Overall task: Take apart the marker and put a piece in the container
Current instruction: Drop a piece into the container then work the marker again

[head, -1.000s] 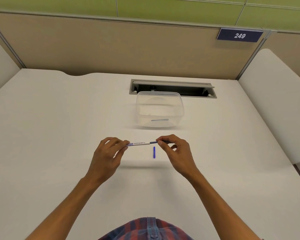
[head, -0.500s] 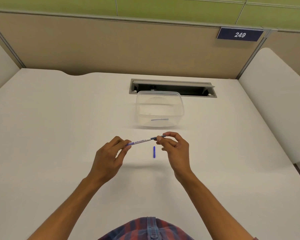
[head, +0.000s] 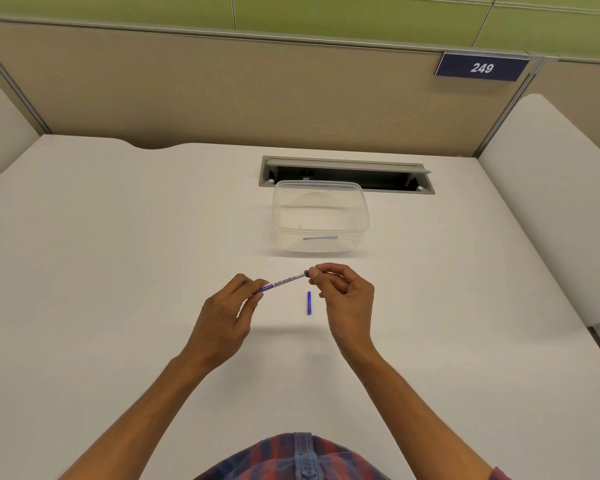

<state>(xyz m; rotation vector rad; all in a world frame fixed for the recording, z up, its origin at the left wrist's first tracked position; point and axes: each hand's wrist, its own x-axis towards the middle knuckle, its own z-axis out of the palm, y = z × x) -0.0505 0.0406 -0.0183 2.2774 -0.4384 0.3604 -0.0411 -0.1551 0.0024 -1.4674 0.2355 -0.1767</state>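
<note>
A wide white counter (head: 101,271) fills most of the view, closed in at the back by a tan partition (head: 222,98) that carries a dark blue plate reading 249 (head: 482,67). Set into the counter near that partition is a long grey cable slot (head: 347,174) with its flap raised. Just in front of the slot stands a clear plastic container (head: 321,220), open at the top, and a thin pale blue-grey strip (head: 320,238) shows through its near wall, low down; whether that strip lies inside or is a mark on the wall cannot be told. Nearer the person, both bare forearms reach in from the bottom edge above a red and blue plaid shirt (head: 291,459). The left hand (head: 227,313) and the right hand (head: 347,299) hold a slim white marker (head: 283,283) between them, lifted clear of the counter and tilted so that its right end is higher. The left fingers (head: 257,289) are curled round the lower, left end, and the right fingers (head: 316,273) pinch the dark tip at the upper end, the remaining fingers loosely bent. Below the marker, between the two hands, a small blue cap (head: 309,303) lies on the counter pointing away from the person, touched by neither hand.
</note>
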